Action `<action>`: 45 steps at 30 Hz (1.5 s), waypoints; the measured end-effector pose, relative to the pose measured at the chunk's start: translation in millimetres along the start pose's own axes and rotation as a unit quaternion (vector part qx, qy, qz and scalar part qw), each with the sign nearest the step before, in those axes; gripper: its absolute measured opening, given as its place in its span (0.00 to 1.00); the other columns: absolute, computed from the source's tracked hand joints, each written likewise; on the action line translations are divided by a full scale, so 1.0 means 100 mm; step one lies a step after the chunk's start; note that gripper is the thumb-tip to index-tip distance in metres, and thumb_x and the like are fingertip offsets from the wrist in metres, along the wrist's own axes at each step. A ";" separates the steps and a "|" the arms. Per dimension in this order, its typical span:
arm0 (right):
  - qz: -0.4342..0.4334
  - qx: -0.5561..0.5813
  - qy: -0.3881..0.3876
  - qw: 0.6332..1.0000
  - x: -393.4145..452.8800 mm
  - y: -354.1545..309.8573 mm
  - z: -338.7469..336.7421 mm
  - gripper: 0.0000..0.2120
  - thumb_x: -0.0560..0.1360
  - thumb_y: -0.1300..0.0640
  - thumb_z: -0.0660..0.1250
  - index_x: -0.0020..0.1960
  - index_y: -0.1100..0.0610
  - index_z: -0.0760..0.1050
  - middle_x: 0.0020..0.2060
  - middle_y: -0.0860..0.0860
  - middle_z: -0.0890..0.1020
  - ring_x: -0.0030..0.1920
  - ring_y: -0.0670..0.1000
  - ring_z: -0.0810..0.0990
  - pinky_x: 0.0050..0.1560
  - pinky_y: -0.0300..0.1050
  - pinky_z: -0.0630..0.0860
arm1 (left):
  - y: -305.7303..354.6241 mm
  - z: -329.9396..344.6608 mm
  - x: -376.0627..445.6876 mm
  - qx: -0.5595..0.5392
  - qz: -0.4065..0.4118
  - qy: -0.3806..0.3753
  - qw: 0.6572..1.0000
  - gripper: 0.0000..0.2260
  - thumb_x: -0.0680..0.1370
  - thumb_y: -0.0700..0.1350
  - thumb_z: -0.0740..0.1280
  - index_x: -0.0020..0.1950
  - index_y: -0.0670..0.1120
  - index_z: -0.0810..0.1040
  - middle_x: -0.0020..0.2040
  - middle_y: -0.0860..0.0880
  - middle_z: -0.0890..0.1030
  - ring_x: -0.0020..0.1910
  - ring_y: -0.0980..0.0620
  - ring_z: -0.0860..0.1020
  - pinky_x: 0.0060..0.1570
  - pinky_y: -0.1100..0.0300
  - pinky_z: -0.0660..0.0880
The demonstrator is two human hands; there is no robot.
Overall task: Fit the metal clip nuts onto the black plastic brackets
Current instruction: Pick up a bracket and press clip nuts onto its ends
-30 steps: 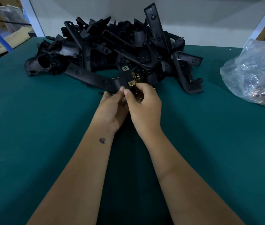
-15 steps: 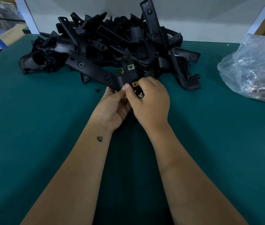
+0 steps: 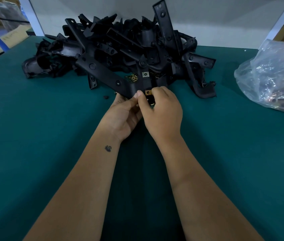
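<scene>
Head view looks down on a green-covered table [image 3: 33, 136] where both forearms reach forward and meet at the near edge of a heap of black brackets [image 3: 120, 49]. One long black bracket [image 3: 106, 73] slants down from the heap toward the hands. The left hand [image 3: 123, 113] grips its lower end, thumb on top and fingers curled beneath. The right hand [image 3: 162, 110] sits just beside it, touching, with thumb and forefinger pinching a brass-coloured clip nut [image 3: 148, 92] at the bracket's end tab. Whether the nut is fully seated cannot be told. More clip nuts appear held inside the right hand's curled fingers, partly hidden. A second, silver-toned nut [image 3: 144, 74] is fitted on the same bracket's upright arm, farther up. Loose brass nuts [image 3: 132, 78] lie on the cloth under the heap's near edge. A small black piece [image 3: 105, 97] lies on the cloth left of the hands. A clear plastic bag [image 3: 273, 77] holding metal parts rests well apart at the right.
</scene>
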State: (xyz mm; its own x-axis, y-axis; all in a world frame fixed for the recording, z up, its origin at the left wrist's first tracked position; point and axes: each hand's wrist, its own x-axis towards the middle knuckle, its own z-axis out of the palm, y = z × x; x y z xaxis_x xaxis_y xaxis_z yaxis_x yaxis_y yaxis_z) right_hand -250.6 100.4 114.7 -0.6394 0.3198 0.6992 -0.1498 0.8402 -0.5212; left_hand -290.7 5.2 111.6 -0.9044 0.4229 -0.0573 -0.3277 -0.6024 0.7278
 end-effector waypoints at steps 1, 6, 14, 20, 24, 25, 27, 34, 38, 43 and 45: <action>0.000 0.004 -0.002 1.000 0.00 0.00 0.00 0.16 0.76 0.51 0.69 0.36 0.61 0.74 0.33 0.52 0.77 0.35 0.49 0.71 0.35 0.43 0.66 | 0.00 0.01 0.00 0.005 0.000 0.001 1.000 0.11 0.81 0.36 0.62 0.61 0.47 0.74 0.50 0.48 0.85 0.48 0.51 0.84 0.50 0.55 0.82; 0.050 0.042 -0.044 0.997 -0.01 -0.02 0.02 0.15 0.77 0.48 0.67 0.39 0.57 0.72 0.36 0.47 0.76 0.37 0.48 0.73 0.35 0.44 0.69 | 0.01 0.00 0.00 0.009 -0.001 0.010 1.000 0.12 0.81 0.36 0.62 0.63 0.47 0.74 0.52 0.48 0.85 0.49 0.51 0.84 0.49 0.56 0.82; 0.159 0.133 -0.031 0.978 0.04 0.05 -0.04 0.15 0.77 0.44 0.66 0.42 0.55 0.74 0.37 0.47 0.78 0.36 0.46 0.74 0.37 0.42 0.70 | -0.01 0.04 0.00 0.101 0.005 -0.018 0.995 0.17 0.81 0.31 0.59 0.61 0.51 0.75 0.48 0.54 0.86 0.47 0.54 0.84 0.45 0.57 0.81; 0.139 0.128 0.011 0.982 0.04 0.05 -0.05 0.14 0.76 0.49 0.67 0.36 0.55 0.72 0.31 0.46 0.75 0.28 0.45 0.69 0.31 0.38 0.63 | -0.02 0.03 0.01 0.124 -0.021 -0.021 0.992 0.16 0.81 0.31 0.61 0.59 0.51 0.75 0.45 0.52 0.84 0.42 0.53 0.83 0.42 0.57 0.81; 0.162 0.159 -0.038 0.973 0.04 0.03 -0.07 0.12 0.76 0.49 0.67 0.36 0.47 0.68 0.33 0.43 0.74 0.34 0.44 0.72 0.35 0.40 0.69 | -0.02 0.06 0.02 0.126 -0.014 0.015 0.992 0.14 0.80 0.32 0.60 0.58 0.48 0.77 0.47 0.49 0.85 0.45 0.50 0.84 0.42 0.56 0.81; 0.173 0.181 -0.061 0.966 0.03 0.03 -0.06 0.09 0.76 0.50 0.67 0.39 0.48 0.71 0.36 0.44 0.76 0.38 0.44 0.75 0.38 0.43 0.73 | -0.03 0.06 0.02 0.120 -0.006 0.032 0.992 0.12 0.81 0.34 0.60 0.58 0.47 0.78 0.48 0.48 0.86 0.46 0.50 0.84 0.42 0.56 0.81; 0.189 0.215 -0.102 0.953 -0.01 0.02 -0.06 0.05 0.75 0.51 0.68 0.45 0.51 0.75 0.41 0.46 0.80 0.43 0.46 0.78 0.44 0.47 0.78 | -0.04 0.08 0.01 0.125 0.014 0.068 0.990 0.10 0.83 0.38 0.60 0.60 0.47 0.77 0.50 0.48 0.86 0.47 0.50 0.85 0.41 0.57 0.81; 0.292 0.299 -0.052 0.907 -0.11 0.09 -0.19 0.05 0.72 0.59 0.71 0.39 0.55 0.77 0.34 0.44 0.79 0.36 0.41 0.76 0.39 0.38 0.71 | -0.21 0.21 -0.15 0.365 0.136 0.076 0.918 0.13 0.83 0.42 0.59 0.67 0.53 0.71 0.56 0.62 0.78 0.51 0.75 0.74 0.50 0.80 0.68; 0.327 0.358 -0.009 0.875 -0.18 0.12 -0.44 0.02 0.73 0.64 0.69 0.45 0.59 0.79 0.40 0.53 0.83 0.40 0.44 0.78 0.44 0.42 0.75 | -0.41 0.49 -0.25 0.376 0.145 0.097 0.910 0.12 0.83 0.44 0.60 0.66 0.50 0.72 0.56 0.57 0.79 0.54 0.61 0.77 0.53 0.66 0.71; 0.335 0.346 0.075 0.873 -0.26 0.40 -1.11 0.03 0.73 0.66 0.68 0.42 0.59 0.76 0.34 0.50 0.78 0.37 0.44 0.74 0.39 0.40 0.73 | -0.86 1.14 -0.35 0.378 0.156 0.061 0.910 0.08 0.82 0.44 0.60 0.60 0.44 0.66 0.46 0.57 0.75 0.43 0.60 0.75 0.43 0.60 0.70; 0.344 0.320 0.122 0.874 -0.31 0.57 -1.47 0.04 0.73 0.65 0.68 0.42 0.59 0.74 0.35 0.52 0.76 0.37 0.47 0.73 0.41 0.44 0.72 | -1.09 1.50 -0.41 0.392 0.150 0.015 0.908 0.05 0.82 0.44 0.60 0.57 0.45 0.66 0.44 0.57 0.75 0.42 0.59 0.75 0.46 0.56 0.72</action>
State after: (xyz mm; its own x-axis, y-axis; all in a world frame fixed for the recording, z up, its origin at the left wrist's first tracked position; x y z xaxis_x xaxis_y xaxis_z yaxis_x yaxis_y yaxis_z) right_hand -128.8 202.7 135.0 -0.5753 0.8031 0.1551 -0.2345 0.0198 -0.9719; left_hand -176.7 155.1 137.0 -0.9315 0.2943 0.2136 0.2188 -0.0156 0.9756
